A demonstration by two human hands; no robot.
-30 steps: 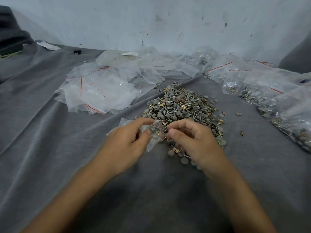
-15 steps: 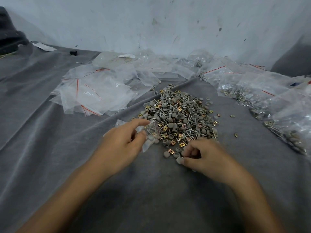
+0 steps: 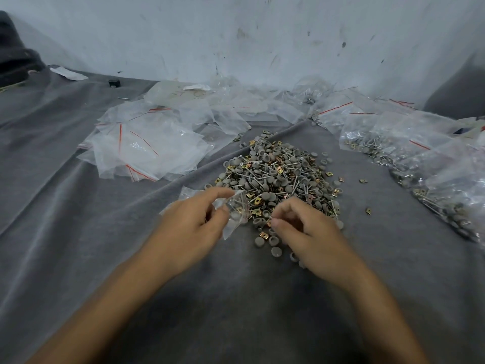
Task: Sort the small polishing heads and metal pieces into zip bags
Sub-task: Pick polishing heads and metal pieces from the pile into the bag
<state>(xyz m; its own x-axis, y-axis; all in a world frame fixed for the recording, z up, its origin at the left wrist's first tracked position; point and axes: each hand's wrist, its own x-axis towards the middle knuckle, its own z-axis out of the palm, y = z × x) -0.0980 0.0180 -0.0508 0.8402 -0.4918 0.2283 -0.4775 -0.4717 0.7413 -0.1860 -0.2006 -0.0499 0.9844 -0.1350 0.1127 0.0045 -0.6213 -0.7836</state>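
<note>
- Since half a second earlier, the right hand (image 3: pixel 312 232) had risen from the near edge of the pile (image 3: pixel 278 174) and moved up and left, closer to the small zip bag (image 3: pixel 236 211). The left hand (image 3: pixel 194 224) had kept its place at the centre of the frame.
- The left hand gripped the small zip bag between thumb and curled fingers, and the bag's mouth faced the pile.
- The right hand's fingers were curled, with thumb and forefinger tips drawn together just right of the bag. Whether they pinched a piece could not be told.
- The two hands were near each other but not touching.
- The pile of grey polishing heads, metal pins and brass squares lay just above the hands on the grey cloth (image 3: pixel 78 232), and a few loose heads (image 3: pixel 276 251) sat below it.
- Empty bags (image 3: pixel 147 148) were heaped at the upper left.
- Filled bags (image 3: pixel 420 166) lay along the right edge.
</note>
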